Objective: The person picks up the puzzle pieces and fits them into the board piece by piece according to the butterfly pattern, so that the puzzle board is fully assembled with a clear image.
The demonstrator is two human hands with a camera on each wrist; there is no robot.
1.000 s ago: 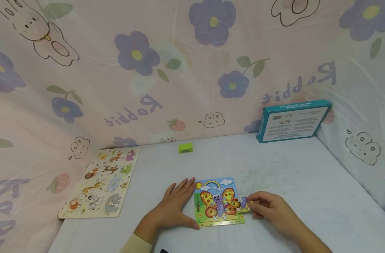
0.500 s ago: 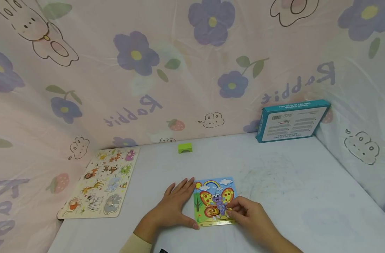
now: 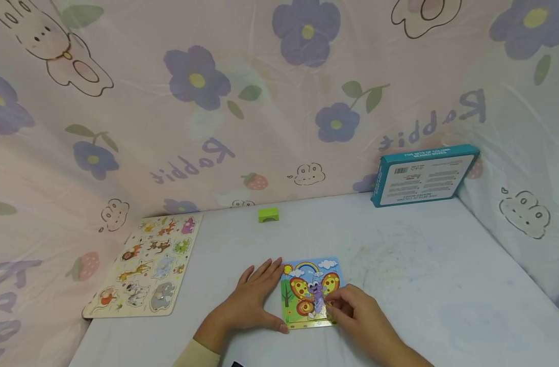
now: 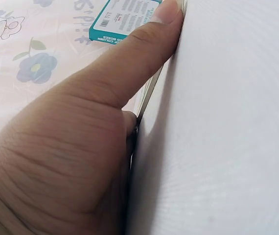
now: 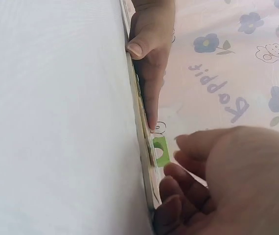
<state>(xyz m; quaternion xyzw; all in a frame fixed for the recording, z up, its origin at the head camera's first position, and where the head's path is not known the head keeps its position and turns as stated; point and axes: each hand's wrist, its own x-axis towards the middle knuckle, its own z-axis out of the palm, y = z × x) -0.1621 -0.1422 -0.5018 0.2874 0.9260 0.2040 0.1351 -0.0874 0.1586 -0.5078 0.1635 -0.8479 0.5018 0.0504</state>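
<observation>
A square butterfly puzzle [image 3: 313,267] lies on the white table, showing a rainbow, a tree and a purple-bodied butterfly. My left hand [image 3: 252,300] is spread flat beside it, fingertips at its upper left corner and thumb at its lower left corner. In the left wrist view the thumb [image 4: 144,49] lies along the board's edge. My right hand [image 3: 357,313] pinches a puzzle piece at the butterfly's lower right wing, low against the board; the fingers mostly cover the piece. In the right wrist view the bent fingers [image 5: 191,188] sit right at the board's edge.
An animal peg board [image 3: 146,270] lies to the left. A green arched block [image 3: 268,215] stands near the back wall. At the back right, a teal and white box [image 3: 426,176] leans against the printed curtain [image 3: 261,127].
My right hand has moved left, carrying the puzzle piece from beside the board's right edge onto its lower right area. My left hand has stayed in place.
</observation>
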